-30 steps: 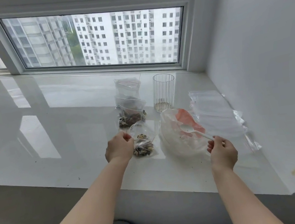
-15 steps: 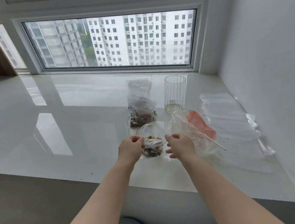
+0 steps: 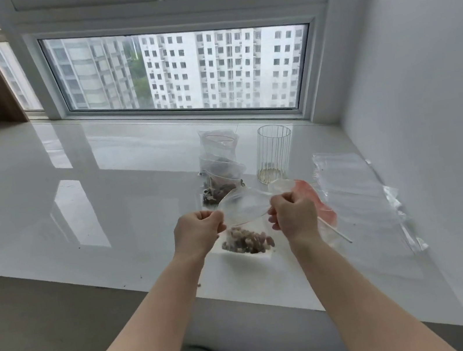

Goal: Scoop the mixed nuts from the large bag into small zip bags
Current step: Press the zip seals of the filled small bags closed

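Observation:
A small clear zip bag [image 3: 243, 208] with mixed nuts [image 3: 247, 241] in its bottom hangs just above the white sill. My left hand [image 3: 198, 231] pinches its left top corner and my right hand [image 3: 293, 215] pinches the right top corner, holding the mouth wide. The large bag [image 3: 317, 203], clear with an orange patch, lies behind my right hand. A white spoon handle [image 3: 336, 232] sticks out of it toward me. Two more small bags [image 3: 221, 177] holding nuts stand behind.
A clear ribbed glass [image 3: 274, 153] stands by the window. A stack of flat clear zip bags [image 3: 355, 188] lies at the right near the wall. The glossy white sill [image 3: 76, 207] stretches left; its front edge drops off just below my wrists.
My right hand let go of the spoon, moved left and took the small bag's right corner. Both hands have lifted the bag and pulled its mouth apart.

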